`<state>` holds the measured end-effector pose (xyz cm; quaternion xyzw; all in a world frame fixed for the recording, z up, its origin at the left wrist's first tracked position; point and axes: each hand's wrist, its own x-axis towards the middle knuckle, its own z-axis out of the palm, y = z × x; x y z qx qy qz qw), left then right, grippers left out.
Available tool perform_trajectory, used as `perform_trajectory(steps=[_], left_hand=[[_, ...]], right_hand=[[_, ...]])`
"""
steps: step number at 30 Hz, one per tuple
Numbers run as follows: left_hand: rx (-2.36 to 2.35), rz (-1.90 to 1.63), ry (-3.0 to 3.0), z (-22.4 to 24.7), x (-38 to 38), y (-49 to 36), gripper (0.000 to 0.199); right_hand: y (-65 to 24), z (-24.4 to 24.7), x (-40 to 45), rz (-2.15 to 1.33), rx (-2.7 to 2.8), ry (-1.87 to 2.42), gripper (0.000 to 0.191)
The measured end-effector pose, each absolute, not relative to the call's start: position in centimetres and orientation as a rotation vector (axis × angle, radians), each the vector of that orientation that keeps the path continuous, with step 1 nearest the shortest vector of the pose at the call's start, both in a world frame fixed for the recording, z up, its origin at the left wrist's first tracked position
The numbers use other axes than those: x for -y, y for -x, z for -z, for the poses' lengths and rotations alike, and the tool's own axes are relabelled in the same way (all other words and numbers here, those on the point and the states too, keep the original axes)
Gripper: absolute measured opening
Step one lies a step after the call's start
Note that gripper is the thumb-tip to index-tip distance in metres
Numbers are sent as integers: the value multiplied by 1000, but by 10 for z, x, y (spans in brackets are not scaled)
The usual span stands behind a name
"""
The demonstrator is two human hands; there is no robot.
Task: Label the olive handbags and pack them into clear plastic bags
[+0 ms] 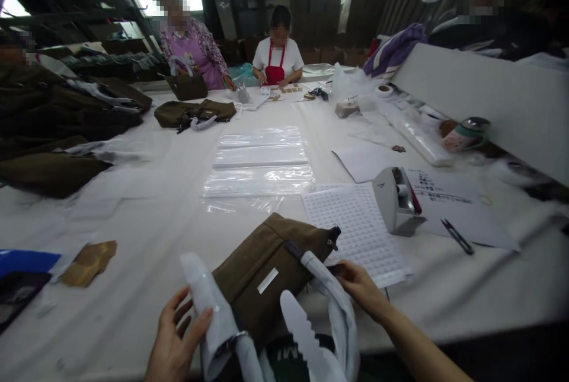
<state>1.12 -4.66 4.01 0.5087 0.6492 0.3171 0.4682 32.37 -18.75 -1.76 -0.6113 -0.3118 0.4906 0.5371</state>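
Note:
An olive-brown handbag (271, 269) lies tilted on the table in front of me, a small whitish label on its side. White wrapping covers its curved handle (340, 305). At its left end, my left hand (180, 334) is closed around a white wrapped part (211, 305), thumb in front and fingertips partly behind it. My right hand (362, 290) pinches a dark piece at the bag's right end, below the zipper end. A white piece with a wavy edge (306, 334) sticks up near the handle.
Flat clear plastic bags (262, 159) lie beyond the handbag. To the right are a printed sheet (355, 222), a tape dispenser (395, 201), thread snips (457, 236) and a mug (466, 133). Brown bags (53, 115) are piled left. Two people (191, 50) work across the table.

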Motion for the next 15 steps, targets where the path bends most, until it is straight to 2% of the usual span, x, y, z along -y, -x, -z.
perform_trajectory(steps=[2, 4, 7, 11, 13, 15], left_hand=[[-1596, -723, -1187, -39, 46, -13, 78], [-1578, -692, -1126, -34, 45, -13, 81], [-1534, -712, -1059, -28, 45, -11, 83], [-1547, -730, -904, -29, 48, -6, 76], [-1547, -705, -825, -31, 51, -5, 72], [-1521, -673, -758, -31, 51, -5, 68]], right_hand=[[-353, 7, 193, -1140, 621, 1437, 27], [-381, -14, 184, -1043, 581, 1423, 42], [-400, -56, 140, -1038, 759, 1380, 58], [-384, -90, 57, -1212, 1129, 1377, 43], [-371, -89, 24, -1317, 1283, 1422, 37], [-361, -80, 0, -1424, 1412, 1494, 40]])
